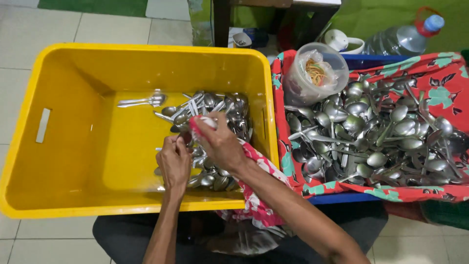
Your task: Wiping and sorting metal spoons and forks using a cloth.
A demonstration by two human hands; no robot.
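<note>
A yellow plastic crate [73, 161] holds a heap of metal spoons [222, 110] along its right side. Over that heap my left hand [173, 164] pinches the end of a spoon whose bowl is hidden. My right hand [222, 144] grips a red and white floral cloth [254, 195] wrapped around that spoon; the cloth trails over the crate's front rim toward my lap. A pair of spoons [141, 101] lies apart at the crate's back.
To the right, a blue tray [342, 198] lined with red floral cloth carries a big pile of spoons [376, 132]. A clear tub [315, 73] with rubber bands, a white cup [342, 40] and a large water bottle [400, 39] stand behind. Tiled floor lies left.
</note>
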